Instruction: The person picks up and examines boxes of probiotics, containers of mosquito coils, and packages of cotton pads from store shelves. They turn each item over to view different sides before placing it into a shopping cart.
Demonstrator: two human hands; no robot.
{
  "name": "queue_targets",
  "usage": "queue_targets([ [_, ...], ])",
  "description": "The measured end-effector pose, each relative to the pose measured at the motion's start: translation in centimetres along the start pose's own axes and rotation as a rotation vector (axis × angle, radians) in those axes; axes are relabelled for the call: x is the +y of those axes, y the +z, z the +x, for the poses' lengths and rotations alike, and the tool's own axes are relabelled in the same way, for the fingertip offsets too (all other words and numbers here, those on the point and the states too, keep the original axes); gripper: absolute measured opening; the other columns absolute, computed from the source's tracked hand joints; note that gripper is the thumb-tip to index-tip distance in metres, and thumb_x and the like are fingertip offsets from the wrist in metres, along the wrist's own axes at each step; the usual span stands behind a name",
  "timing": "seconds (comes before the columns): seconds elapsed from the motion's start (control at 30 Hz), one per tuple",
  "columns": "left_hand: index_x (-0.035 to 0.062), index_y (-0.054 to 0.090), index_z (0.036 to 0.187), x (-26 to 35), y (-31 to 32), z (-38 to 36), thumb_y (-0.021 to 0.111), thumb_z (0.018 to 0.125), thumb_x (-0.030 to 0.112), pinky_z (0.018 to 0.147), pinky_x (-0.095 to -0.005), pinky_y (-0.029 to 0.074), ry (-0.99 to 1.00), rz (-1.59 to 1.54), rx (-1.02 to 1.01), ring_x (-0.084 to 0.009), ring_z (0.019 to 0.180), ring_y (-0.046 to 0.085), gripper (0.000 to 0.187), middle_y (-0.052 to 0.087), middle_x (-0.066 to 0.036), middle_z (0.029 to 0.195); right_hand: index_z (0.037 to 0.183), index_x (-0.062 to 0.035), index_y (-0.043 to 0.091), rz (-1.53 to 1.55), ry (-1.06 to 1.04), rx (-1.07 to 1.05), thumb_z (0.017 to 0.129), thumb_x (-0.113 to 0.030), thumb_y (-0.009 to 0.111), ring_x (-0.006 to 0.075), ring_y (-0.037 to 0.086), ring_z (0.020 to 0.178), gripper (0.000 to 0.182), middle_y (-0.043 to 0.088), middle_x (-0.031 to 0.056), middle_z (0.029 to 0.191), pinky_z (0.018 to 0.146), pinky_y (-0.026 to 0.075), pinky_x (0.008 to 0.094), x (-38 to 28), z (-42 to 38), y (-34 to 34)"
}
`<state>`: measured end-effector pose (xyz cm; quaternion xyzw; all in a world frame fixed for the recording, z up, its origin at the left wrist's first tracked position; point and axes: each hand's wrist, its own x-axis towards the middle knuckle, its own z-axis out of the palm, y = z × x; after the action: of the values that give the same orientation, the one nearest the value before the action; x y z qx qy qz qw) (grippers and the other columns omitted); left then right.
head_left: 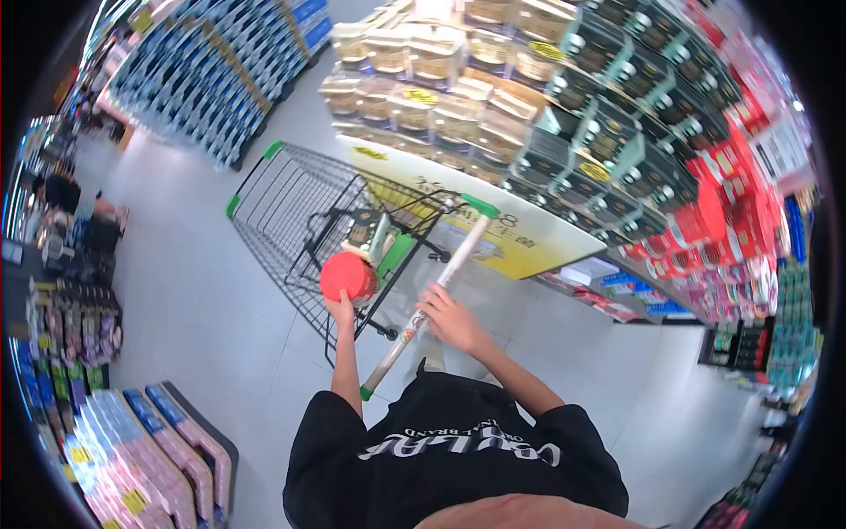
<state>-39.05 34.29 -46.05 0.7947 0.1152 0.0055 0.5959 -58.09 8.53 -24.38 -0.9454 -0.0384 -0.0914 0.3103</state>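
In the head view, my left hand [340, 306] grips a round red-lidded tub [347, 277] over the near part of a wire shopping cart [291, 203]. Beside the tub, inside the cart, a dark green and pale box [367, 231] is visible. My right hand [447, 317] is closed around the cart's pale push handle [463, 253], which has green ends. Whether the tub rests on anything in the cart is hidden from this angle.
A tall display of packaged goods [432, 79] with a yellow-and-white sign [493, 238] stands against the cart's right side. Stacked blue packs [194, 79] rise at far left, pink packs [141, 450] at lower left. A person [62, 189] is at the left edge.
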Motion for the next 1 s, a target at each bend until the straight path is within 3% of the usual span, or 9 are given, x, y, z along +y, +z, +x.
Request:
queue_targets([
  [0.13,-0.0103,0.043,0.129,1.7,-1.5,-2.2,0.059,0.09,0.018,0.099,-0.0448,0.039,0.274,0.22,-0.117,-0.0397,0.115,0.051,0.051,0.051,-0.03,0.125,0.111,-0.0105,0.062,0.236,0.264,0.014,0.082,-0.008,0.057,0.0318,0.054,0.114,0.03,0.062,0.0108,0.117,0.083,0.05,0.0419,2.5,-9.1,1.4],
  [0.27,-0.0077,0.052,0.122,10.6,0.2,-11.9,0.047,0.097,0.035,0.094,-0.0459,0.042,0.344,0.68,-0.376,-0.0381,0.107,0.058,0.05,0.059,-0.028,0.116,0.108,-0.0105,0.064,0.419,0.55,0.093,0.084,-0.013,0.052,0.0346,0.062,0.097,0.027,0.067,0.0148,0.106,0.084,0.049,0.0416,6.9,-26.9,0.5],
  [0.33,-0.0041,0.053,0.122,10.3,1.6,-15.2,0.04,0.098,0.043,0.091,-0.0459,0.043,0.357,0.734,-0.457,-0.0381,0.102,0.06,0.054,0.062,-0.026,0.111,0.103,-0.0097,0.066,0.233,0.894,0.068,0.079,-0.011,0.05,0.0349,0.063,0.095,0.029,0.068,0.0129,0.1,0.082,0.05,0.0425,7.4,-36.7,-0.6],
  [0.4,-0.001,0.055,0.121,9.5,1.8,-14.4,0.037,0.098,0.046,0.088,-0.0466,0.044,0.278,0.569,-0.477,-0.0395,0.099,0.061,0.056,0.063,-0.025,0.109,0.1,-0.0095,0.068,0.184,0.997,0.165,0.075,-0.005,0.046,0.0328,0.067,0.08,0.033,0.069,0.0159,0.088,0.072,0.053,0.0411,8.4,-47.2,-0.6],
  [0.57,0.0007,0.057,0.119,16.7,10.6,-21.9,0.045,0.096,0.04,0.085,-0.0495,0.044,0.55,0.796,-0.384,-0.041,0.1,0.058,0.047,0.062,-0.024,0.109,0.1,-0.0047,0.068,0.439,1.435,0.82,0.073,0.002,0.038,0.0237,0.065,0.056,0.041,0.061,0.0155,0.062,0.057,0.052,0.0353,3.7,-66.9,-6.2],
  [0.77,0.002,0.057,0.118,22.3,25.0,-40.8,0.064,0.086,0.02,0.091,-0.0451,0.041,1.418,0.487,-0.628,-0.0383,0.105,0.053,0.037,0.057,-0.021,0.112,0.106,-0.003,0.064,0.352,1.414,1.121,0.079,0.003,0.039,0.0165,0.064,0.065,0.038,0.063,0.008,0.066,0.062,0.051,0.0302,5.7,-73.3,-10.8],
  [0.83,0.0026,0.056,0.119,21.6,28.2,-44.8,0.064,0.086,0.021,0.088,-0.043,0.043,1.338,0.483,-1.001,-0.0366,0.103,0.055,0.039,0.058,-0.022,0.111,0.113,-0.0035,0.06,0.341,1.341,1.136,0.085,-0.002,0.045,0.0157,0.064,0.072,0.031,0.064,0.0079,0.073,0.067,0.051,0.0289,8.6,-71.6,-14.0],
  [0.9,0.0036,0.055,0.12,18.3,30.6,-47.2,0.063,0.087,0.025,0.085,-0.0429,0.046,1.01,0.547,-1.382,-0.0356,0.098,0.059,0.04,0.061,-0.022,0.105,0.117,-0.0048,0.058,0.32,1.208,1.181,0.088,-0.007,0.053,0.0173,0.064,0.079,0.03,0.065,0.0099,0.084,0.07,0.052,0.0295,12.0,-69.5,-17.8],
  [1.0,0.0054,0.056,0.122,13.1,32.3,-49.1,0.06,0.088,0.037,0.084,-0.0428,0.049,0.644,0.948,-1.683,-0.036,0.096,0.062,0.047,0.064,-0.022,0.102,0.126,-0.0069,0.053,0.27,1.051,1.14,0.085,-0.009,0.061,0.0193,0.062,0.091,0.041,0.062,0.0124,0.106,0.071,0.051,0.0309,16.0,-66.4,-26.7],
])
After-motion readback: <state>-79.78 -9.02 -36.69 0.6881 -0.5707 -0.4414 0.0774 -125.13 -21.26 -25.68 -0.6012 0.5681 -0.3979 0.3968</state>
